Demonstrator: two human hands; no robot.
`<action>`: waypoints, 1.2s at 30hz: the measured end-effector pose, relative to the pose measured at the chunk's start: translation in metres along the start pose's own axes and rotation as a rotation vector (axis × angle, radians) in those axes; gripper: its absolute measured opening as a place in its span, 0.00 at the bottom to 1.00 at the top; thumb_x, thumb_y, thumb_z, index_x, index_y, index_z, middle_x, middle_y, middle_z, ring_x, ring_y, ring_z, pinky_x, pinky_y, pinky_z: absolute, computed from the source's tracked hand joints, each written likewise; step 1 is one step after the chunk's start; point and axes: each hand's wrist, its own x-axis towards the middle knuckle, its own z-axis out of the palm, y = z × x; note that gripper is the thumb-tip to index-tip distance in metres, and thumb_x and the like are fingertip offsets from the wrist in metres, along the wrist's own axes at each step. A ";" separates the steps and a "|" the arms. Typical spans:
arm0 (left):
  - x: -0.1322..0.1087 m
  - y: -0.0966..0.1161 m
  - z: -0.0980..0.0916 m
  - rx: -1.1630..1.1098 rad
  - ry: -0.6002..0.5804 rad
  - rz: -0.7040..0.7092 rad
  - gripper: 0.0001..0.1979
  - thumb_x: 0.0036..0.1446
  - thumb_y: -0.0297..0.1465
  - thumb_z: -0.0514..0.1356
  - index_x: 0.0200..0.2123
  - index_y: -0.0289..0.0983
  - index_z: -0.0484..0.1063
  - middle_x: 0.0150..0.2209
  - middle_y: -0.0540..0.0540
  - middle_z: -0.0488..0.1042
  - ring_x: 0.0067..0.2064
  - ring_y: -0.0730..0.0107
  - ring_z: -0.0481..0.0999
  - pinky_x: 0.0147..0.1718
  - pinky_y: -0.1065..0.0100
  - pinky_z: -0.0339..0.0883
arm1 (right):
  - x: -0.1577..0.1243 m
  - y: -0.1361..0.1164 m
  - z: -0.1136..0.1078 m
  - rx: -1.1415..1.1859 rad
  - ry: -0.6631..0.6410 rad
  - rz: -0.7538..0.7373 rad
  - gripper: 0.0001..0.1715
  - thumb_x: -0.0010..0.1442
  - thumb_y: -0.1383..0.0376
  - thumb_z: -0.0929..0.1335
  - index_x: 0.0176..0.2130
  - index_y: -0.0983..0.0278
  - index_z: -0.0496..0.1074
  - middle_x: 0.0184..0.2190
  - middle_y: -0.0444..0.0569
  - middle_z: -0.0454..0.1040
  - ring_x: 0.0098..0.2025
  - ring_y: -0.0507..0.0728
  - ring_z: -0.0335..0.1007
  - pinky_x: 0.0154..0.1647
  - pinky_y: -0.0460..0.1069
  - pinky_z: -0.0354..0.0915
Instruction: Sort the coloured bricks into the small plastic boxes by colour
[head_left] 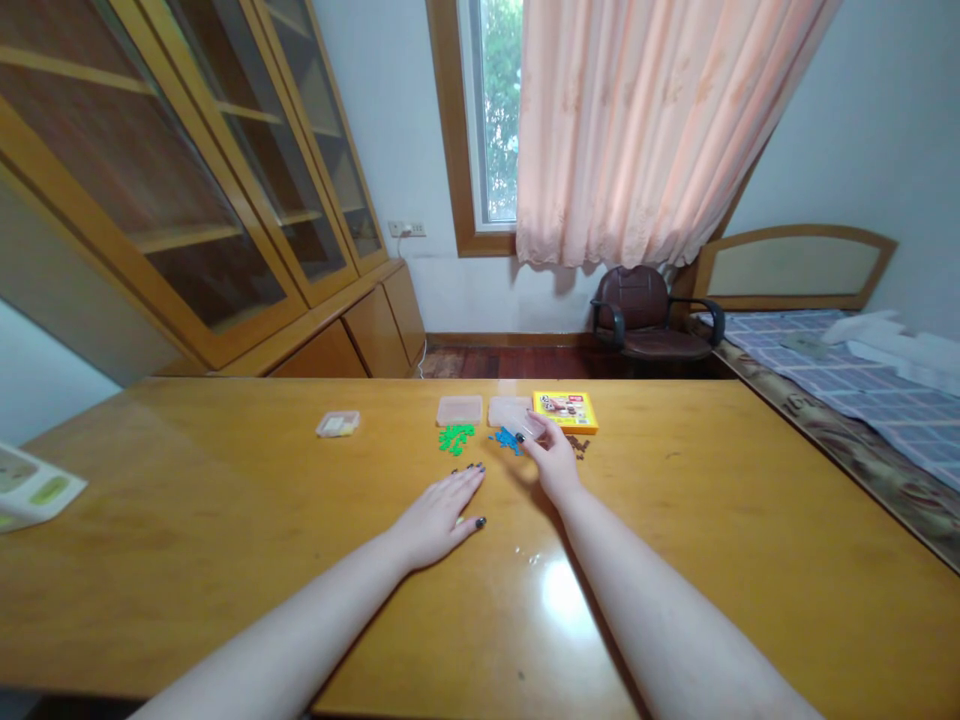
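Note:
My left hand (437, 517) lies flat on the wooden table (225, 560), fingers stretched out and thumb apart. Something small and pale shows beside its palm; I cannot make out what it is. My right hand (556, 462) grips a clear plastic container (529, 424) between thumb and fingers, tilted above a heap of small blue pieces (507, 439). Behind it lies another clear plastic tray (501, 407), partly covered. Small green pieces (454, 438) lie in front of a second clear tray (459, 410). Brown pieces (578, 446) are partly hidden by my right hand.
A yellow box with a printed picture (574, 410) lies behind my right hand. Farther left is a small clear box (338, 425) with pale pieces inside. A white and green object (37, 488) stands at the left edge. Beyond the table is a brown armchair (637, 305).

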 end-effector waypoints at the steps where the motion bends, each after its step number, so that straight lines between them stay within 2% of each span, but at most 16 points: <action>1: 0.005 0.005 0.002 -0.029 0.021 0.014 0.29 0.58 0.43 0.48 0.60 0.40 0.50 0.61 0.44 0.53 0.60 0.63 0.54 0.59 0.58 0.49 | -0.001 -0.001 0.000 -0.010 -0.002 0.003 0.29 0.46 0.61 0.68 0.49 0.62 0.65 0.46 0.50 0.69 0.39 0.56 0.64 0.40 0.51 0.61; 6: 0.035 0.025 0.009 -0.157 0.113 0.054 0.20 0.57 0.36 0.51 0.52 0.39 0.63 0.50 0.44 0.68 0.52 0.64 0.65 0.53 0.60 0.58 | -0.001 -0.001 0.002 0.013 -0.009 -0.011 0.28 0.45 0.61 0.69 0.48 0.63 0.66 0.45 0.50 0.69 0.41 0.57 0.64 0.42 0.51 0.61; 10: 0.035 0.024 0.005 -0.241 0.149 0.023 0.16 0.59 0.34 0.49 0.48 0.39 0.67 0.45 0.44 0.71 0.47 0.66 0.69 0.49 0.62 0.62 | 0.004 0.002 0.001 0.143 0.002 0.044 0.30 0.45 0.59 0.69 0.48 0.63 0.65 0.43 0.50 0.71 0.44 0.58 0.65 0.45 0.52 0.61; 13: 0.014 0.021 0.003 -0.222 0.180 -0.020 0.20 0.60 0.36 0.46 0.53 0.39 0.62 0.50 0.42 0.67 0.51 0.64 0.65 0.52 0.60 0.59 | 0.007 0.002 0.001 0.168 0.029 0.065 0.31 0.44 0.57 0.69 0.48 0.64 0.65 0.42 0.51 0.71 0.44 0.58 0.65 0.46 0.53 0.61; 16: -0.009 0.020 0.005 -0.068 0.123 -0.025 0.31 0.56 0.44 0.50 0.60 0.39 0.51 0.60 0.41 0.54 0.60 0.56 0.52 0.58 0.53 0.47 | 0.007 0.001 0.002 0.182 0.033 0.075 0.31 0.44 0.57 0.70 0.47 0.64 0.65 0.43 0.51 0.71 0.45 0.58 0.65 0.47 0.53 0.61; 18: -0.015 0.021 0.008 0.024 0.075 -0.046 0.36 0.54 0.48 0.51 0.62 0.39 0.45 0.63 0.41 0.46 0.63 0.53 0.46 0.59 0.51 0.42 | 0.006 0.002 0.004 0.196 0.018 0.078 0.30 0.44 0.59 0.70 0.47 0.63 0.65 0.44 0.51 0.70 0.45 0.58 0.65 0.47 0.53 0.60; 22: 0.004 0.027 0.011 0.075 -0.002 -0.058 0.34 0.57 0.46 0.46 0.62 0.39 0.42 0.63 0.42 0.43 0.63 0.59 0.44 0.60 0.53 0.41 | 0.005 0.005 0.006 0.186 -0.013 0.056 0.29 0.43 0.62 0.69 0.47 0.63 0.65 0.45 0.51 0.70 0.47 0.58 0.64 0.49 0.53 0.60; 24: 0.019 0.030 0.013 0.062 -0.032 0.000 0.30 0.59 0.45 0.45 0.62 0.41 0.45 0.63 0.44 0.45 0.63 0.62 0.46 0.60 0.55 0.41 | 0.005 0.006 0.005 0.160 -0.021 0.039 0.28 0.44 0.62 0.69 0.47 0.63 0.65 0.46 0.50 0.69 0.47 0.58 0.64 0.49 0.53 0.60; 27: 0.033 0.032 0.014 0.022 -0.011 0.018 0.27 0.60 0.43 0.44 0.60 0.41 0.50 0.62 0.45 0.50 0.63 0.64 0.48 0.60 0.55 0.41 | 0.005 0.005 0.004 0.151 -0.031 0.030 0.28 0.45 0.63 0.69 0.47 0.62 0.65 0.45 0.49 0.70 0.44 0.57 0.65 0.46 0.52 0.61; 31: 0.035 0.026 0.014 -0.102 0.106 -0.007 0.26 0.59 0.42 0.47 0.59 0.39 0.54 0.62 0.43 0.51 0.62 0.63 0.49 0.60 0.57 0.45 | 0.004 0.004 0.002 0.161 -0.051 0.079 0.29 0.45 0.63 0.68 0.48 0.62 0.65 0.36 0.47 0.72 0.36 0.55 0.66 0.37 0.49 0.63; 33: 0.036 0.018 0.013 -0.193 0.248 -0.041 0.26 0.59 0.42 0.47 0.58 0.37 0.55 0.61 0.42 0.52 0.62 0.63 0.49 0.59 0.58 0.46 | 0.004 0.003 0.003 0.182 -0.077 0.080 0.29 0.44 0.63 0.69 0.48 0.62 0.65 0.37 0.47 0.72 0.36 0.54 0.66 0.36 0.49 0.63; 36: 0.047 0.002 0.013 -0.298 0.549 -0.147 0.26 0.59 0.42 0.46 0.56 0.35 0.56 0.59 0.39 0.56 0.61 0.63 0.52 0.58 0.57 0.47 | 0.001 -0.002 0.003 0.234 -0.173 0.075 0.29 0.44 0.62 0.69 0.48 0.61 0.65 0.41 0.48 0.71 0.38 0.55 0.66 0.36 0.49 0.64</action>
